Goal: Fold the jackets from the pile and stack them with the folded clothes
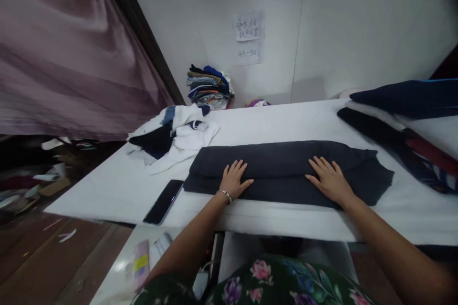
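Note:
A dark charcoal garment [282, 171], folded into a long roll-like band, lies across the white-covered table [107, 195] in front of me. My left hand [234, 180] rests flat on its left part, fingers spread, with a metal bracelet on the wrist. My right hand [329, 181] presses flat on its right part, near the loose, uneven end of the cloth. Neither hand grips anything. A black smartphone [163, 201] lies face up on the table, just left of the garment and my left hand.
A crumpled white and navy garment [175, 136] lies at the table's far left. Navy and striped garments [418, 152] lie at the right. A folded clothes stack [209, 86] stands beyond the table by the wall. A mauve curtain [71, 47] hangs left, above a cluttered floor.

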Demonstrator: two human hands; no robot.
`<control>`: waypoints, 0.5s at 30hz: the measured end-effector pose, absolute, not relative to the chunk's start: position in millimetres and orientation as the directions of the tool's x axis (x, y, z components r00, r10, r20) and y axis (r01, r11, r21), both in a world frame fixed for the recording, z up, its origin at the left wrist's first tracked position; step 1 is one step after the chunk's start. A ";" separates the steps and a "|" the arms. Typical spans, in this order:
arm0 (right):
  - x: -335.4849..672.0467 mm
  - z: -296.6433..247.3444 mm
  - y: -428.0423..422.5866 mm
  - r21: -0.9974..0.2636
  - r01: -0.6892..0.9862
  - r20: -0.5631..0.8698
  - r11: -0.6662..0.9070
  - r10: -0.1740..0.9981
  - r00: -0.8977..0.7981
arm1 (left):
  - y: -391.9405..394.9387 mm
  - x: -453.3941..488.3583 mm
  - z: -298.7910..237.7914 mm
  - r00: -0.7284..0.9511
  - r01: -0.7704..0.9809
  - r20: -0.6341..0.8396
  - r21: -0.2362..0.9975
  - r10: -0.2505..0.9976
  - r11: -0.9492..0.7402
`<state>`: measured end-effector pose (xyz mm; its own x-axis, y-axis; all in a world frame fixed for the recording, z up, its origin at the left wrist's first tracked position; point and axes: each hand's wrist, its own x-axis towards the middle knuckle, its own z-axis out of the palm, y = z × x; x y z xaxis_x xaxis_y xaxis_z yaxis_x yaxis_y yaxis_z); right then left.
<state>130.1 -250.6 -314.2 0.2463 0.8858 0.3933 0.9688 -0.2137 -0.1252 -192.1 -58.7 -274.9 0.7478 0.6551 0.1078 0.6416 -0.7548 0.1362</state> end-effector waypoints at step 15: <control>157.3 -328.7 -250.3 -0.197 0.953 0.279 -0.228 0.919 0.278 | -9.3 -256.8 -276.1 0.305 0.935 0.142 0.142 0.942 -0.324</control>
<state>157.3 -250.3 -328.7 0.2778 0.9191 0.2794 0.9535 -0.2284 -0.1968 -256.8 -9.3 -276.1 0.3051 0.9417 0.1419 0.9353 -0.3244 0.1416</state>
